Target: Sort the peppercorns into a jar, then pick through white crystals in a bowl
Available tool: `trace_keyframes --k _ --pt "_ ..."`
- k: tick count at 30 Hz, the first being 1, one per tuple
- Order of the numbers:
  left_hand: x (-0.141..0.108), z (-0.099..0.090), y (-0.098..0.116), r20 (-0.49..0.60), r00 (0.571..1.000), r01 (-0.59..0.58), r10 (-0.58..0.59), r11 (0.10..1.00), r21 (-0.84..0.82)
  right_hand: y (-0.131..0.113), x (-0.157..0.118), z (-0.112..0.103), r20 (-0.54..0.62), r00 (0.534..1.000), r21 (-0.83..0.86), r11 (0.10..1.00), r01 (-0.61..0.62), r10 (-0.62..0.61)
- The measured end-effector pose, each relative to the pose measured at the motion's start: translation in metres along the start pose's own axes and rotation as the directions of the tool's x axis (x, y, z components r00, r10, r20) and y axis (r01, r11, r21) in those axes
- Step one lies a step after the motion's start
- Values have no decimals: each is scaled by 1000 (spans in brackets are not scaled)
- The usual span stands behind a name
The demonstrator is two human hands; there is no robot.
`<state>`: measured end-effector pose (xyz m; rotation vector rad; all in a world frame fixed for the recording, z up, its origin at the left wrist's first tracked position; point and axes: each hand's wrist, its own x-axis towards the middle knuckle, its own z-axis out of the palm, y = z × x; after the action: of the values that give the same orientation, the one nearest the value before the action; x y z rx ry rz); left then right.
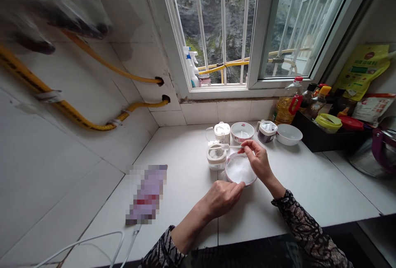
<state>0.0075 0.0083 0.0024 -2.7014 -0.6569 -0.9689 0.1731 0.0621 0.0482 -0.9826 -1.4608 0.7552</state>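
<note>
My left hand (222,196) is closed on the near rim of a bowl (227,174) with white granules (240,168) in it. Between the fingertips of my right hand (257,160), I pinch the handle of a small white spoon (229,146). The spoon lies level above the mouth of a clear seasoning jar (216,163), which stands just left of the bowl and has white contents. Whether the spoon carries anything is too small to tell. Behind the jar is another seasoning jar (222,131) with a white lid.
Behind the hands stand a patterned bowl (242,132), a dark-filled jar (266,132) and a white bowl (288,135). An oil bottle (286,105) and a black rack (312,136) of condiments are at right. A pixelated purple object (148,196) with a white cable (93,237) lies left.
</note>
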Motion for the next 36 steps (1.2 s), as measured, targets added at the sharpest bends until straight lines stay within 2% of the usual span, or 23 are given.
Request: trace_keyframes --k 2,3,6,7,8,9,11,14,16,22,26,31,34,36 --pt "-1 1 -1 -2 1000 -1 1 1000 4 -1 -4 5 46 986 -151 975 165 -160" --pt "-1 2 -1 -6 1000 -3 3 1000 10 -1 -5 7 103 965 -232 937 260 -242" --pt "-2 3 -1 -26 1000 -15 15 1000 22 -1 -6 10 333 848 -375 767 520 -412" --pt "-2 3 0 -27 1000 -14 15 1000 24 -1 -5 10 379 816 -384 728 567 -436" --pt "-1 3 0 -25 1000 -12 12 1000 25 -1 -5 9 391 804 -388 712 585 -448" --pt "-1 2 0 -20 1000 -7 7 1000 26 -2 -4 7 369 812 -392 716 578 -453" --pt "-1 1 1 -5 1000 2 -2 1000 28 -4 -3 1 264 861 -397 765 507 -434" --pt "-1 1 1 2 1000 8 -8 1000 27 -5 -2 -10 101 936 -410 843 349 -338" --pt "-2 1 1 1 1000 14 -14 1000 28 -3 -2 -15 62 960 -444 854 273 -274" --pt "-3 2 0 6 1000 14 -14 1000 17 5 -6 -8 159 962 -531 802 273 -222" --pt "-2 3 1 -4 1000 9 -9 1000 16 6 -9 1 197 971 -527 821 221 -135" --pt "-2 3 1 -10 1000 7 -6 1000 19 1 -9 2 152 987 -388 922 14 50" --pt "-3 4 0 -17 1000 5 -5 1000 12 -2 -7 0 125 975 -244 958 -149 184" --pt "-4 4 0 -14 1000 5 -5 1000 4 -2 -6 -1 110 966 -171 962 -213 233"
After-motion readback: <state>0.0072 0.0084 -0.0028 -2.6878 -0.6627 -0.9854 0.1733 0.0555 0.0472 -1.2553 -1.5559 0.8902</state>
